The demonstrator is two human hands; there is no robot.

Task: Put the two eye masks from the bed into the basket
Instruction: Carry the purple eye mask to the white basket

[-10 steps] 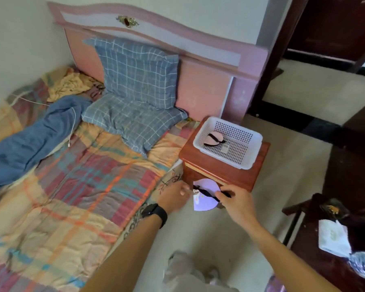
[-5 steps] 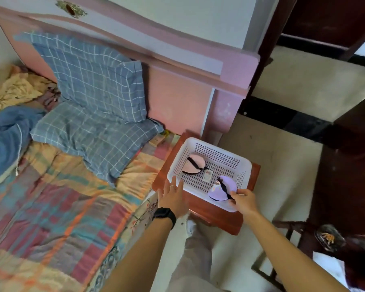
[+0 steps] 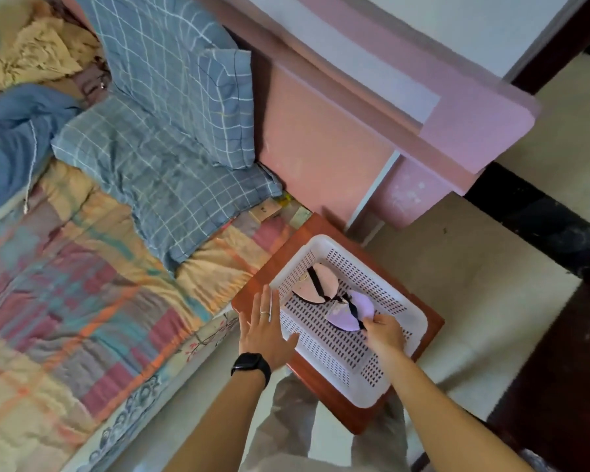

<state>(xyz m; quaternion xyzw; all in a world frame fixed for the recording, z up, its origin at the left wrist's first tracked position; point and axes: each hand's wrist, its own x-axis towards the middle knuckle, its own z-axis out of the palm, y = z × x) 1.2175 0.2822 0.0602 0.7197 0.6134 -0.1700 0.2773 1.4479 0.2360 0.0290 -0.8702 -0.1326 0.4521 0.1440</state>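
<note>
A white perforated basket [image 3: 334, 362] stands on a reddish-brown bedside table [image 3: 430, 338]. A pink eye mask [image 3: 324, 282] with a black strap lies in the basket's far part. Just beside it a lilac eye mask [image 3: 349, 313] sits low inside the basket, with my right hand [image 3: 384, 332] pinching its near edge and strap. My left hand [image 3: 264, 330] is flat with fingers spread against the basket's left rim, holding nothing; a black watch is on that wrist.
The bed [image 3: 82, 284] with a patchwork quilt fills the left. Two blue checked pillows [image 3: 171, 131] lean on the pink headboard [image 3: 338, 131]. A blue blanket [image 3: 4, 137] lies at far left. Dark furniture [image 3: 559, 369] stands to the right.
My right hand carried the lilac eye mask from in front of the table up and into the basket, next to the pink one. My left hand moved to the basket's left rim.
</note>
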